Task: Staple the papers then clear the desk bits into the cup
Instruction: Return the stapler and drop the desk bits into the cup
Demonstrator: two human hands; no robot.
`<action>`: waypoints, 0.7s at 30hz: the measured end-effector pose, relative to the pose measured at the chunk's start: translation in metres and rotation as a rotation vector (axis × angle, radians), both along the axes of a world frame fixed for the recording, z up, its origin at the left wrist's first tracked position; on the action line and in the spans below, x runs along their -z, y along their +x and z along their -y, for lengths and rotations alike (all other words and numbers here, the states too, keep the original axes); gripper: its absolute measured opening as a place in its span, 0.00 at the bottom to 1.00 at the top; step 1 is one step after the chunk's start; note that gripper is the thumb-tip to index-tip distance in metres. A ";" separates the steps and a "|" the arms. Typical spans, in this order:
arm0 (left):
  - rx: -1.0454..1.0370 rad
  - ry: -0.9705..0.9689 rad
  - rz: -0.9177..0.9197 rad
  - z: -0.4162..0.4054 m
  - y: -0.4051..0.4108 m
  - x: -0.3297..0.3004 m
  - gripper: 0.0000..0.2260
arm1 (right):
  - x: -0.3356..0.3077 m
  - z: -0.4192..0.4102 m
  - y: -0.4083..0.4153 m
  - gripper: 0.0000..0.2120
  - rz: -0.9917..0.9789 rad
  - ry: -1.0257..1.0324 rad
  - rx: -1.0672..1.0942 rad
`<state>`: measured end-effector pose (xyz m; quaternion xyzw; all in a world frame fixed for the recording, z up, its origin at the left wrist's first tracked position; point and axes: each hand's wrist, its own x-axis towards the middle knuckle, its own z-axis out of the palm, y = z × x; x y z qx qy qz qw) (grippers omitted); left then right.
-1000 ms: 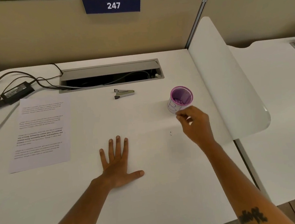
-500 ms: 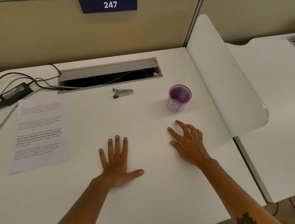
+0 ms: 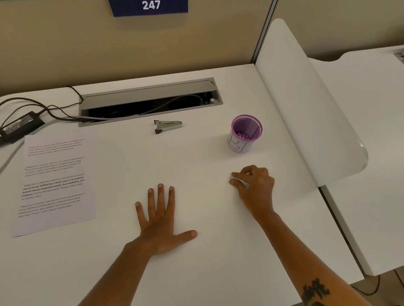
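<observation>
A printed stack of papers (image 3: 54, 180) lies flat at the desk's left. A small metal stapler (image 3: 168, 125) sits at the back centre, just in front of the cable slot. The purple mesh cup (image 3: 246, 136), with a white label, stands upright at the right and holds small purple bits. My left hand (image 3: 161, 215) rests palm down on the desk with its fingers spread. My right hand (image 3: 255, 187) is just in front of the cup, with thumb and forefinger pinched together on a tiny grey bit (image 3: 230, 178) on the desk surface.
An open cable slot (image 3: 150, 101) runs along the back. A black power adapter (image 3: 21, 126) and its cables lie at the back left. A white curved divider (image 3: 309, 109) borders the right edge, with a neighbouring desk (image 3: 382, 186) beyond it.
My right hand came down from the cup's rim to the desk in front of it, spread, then pinched its fingertips together. My left hand stayed flat.
</observation>
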<state>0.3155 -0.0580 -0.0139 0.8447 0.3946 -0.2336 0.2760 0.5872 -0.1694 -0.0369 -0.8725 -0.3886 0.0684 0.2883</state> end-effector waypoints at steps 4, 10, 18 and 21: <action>-0.007 -0.001 0.015 0.000 0.000 0.000 0.62 | 0.001 -0.002 0.005 0.07 0.001 0.048 -0.010; -0.007 0.002 0.020 -0.001 0.000 0.000 0.62 | -0.002 0.001 0.001 0.09 -0.020 0.083 -0.046; -0.007 -0.006 0.024 0.000 -0.001 0.000 0.62 | -0.007 -0.007 0.004 0.05 0.047 0.024 -0.117; -0.004 -0.001 0.021 -0.001 0.000 -0.001 0.62 | -0.009 -0.008 0.006 0.04 0.086 0.015 -0.149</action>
